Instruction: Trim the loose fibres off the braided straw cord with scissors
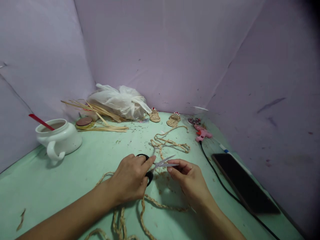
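Note:
My left hand [133,175] is closed around the black handles of a pair of scissors [160,164], whose blades are parted and point right. My right hand [188,176] is pinched at the blade tips, its thumb and forefinger meeting on the end of a braided straw cord [171,143]. That cord loops over the table just beyond the blades; the bit between my fingertips is mostly hidden. More braided cord [162,205] runs beneath and in front of my left hand, towards the near edge.
At left stands a white pot [66,138] with a red stick. Behind are straw strips [107,113], a white plastic bag [122,101] and two small woven sandals [173,119]. To the right lie a pink glue gun [203,133], its black cable and a dark phone [245,183].

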The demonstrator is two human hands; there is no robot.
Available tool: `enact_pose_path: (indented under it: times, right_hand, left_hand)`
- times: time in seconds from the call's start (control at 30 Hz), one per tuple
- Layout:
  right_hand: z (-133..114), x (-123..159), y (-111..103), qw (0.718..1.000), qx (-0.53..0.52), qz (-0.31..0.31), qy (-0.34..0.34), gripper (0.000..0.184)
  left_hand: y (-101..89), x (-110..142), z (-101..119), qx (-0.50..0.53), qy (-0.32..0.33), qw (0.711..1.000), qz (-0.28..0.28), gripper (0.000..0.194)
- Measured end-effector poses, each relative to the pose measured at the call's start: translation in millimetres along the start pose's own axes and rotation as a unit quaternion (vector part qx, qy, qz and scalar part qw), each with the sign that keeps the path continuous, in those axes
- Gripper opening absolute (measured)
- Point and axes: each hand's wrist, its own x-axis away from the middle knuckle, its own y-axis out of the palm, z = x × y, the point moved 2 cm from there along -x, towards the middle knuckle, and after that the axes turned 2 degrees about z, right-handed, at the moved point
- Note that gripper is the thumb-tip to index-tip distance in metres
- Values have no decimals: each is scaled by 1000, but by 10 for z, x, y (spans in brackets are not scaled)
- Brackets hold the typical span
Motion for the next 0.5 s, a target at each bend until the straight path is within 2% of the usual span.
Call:
enact_pose_path:
  times: [0.3, 0.37, 0.43, 0.5]
  right_hand:
    - [-15, 28, 11, 1000, 6, -21, -9, 11]
    - [-18, 23, 7, 1000, 2, -20, -5, 12]
    - [-25, 19, 4, 1000, -18, -10, 5, 15]
    - [-23, 17, 3, 999, -42, -3, 28, 18]
  left_hand:
    - [47, 8, -27, 9, -14, 999, -41, 61]
    - [20, 6, -30, 57, -16, 997, -42, 56]
    - [-21, -11, -46, 146, -28, 988, -33, 45]
    - [-64, -45, -89, 263, -75, 962, 7, 33]
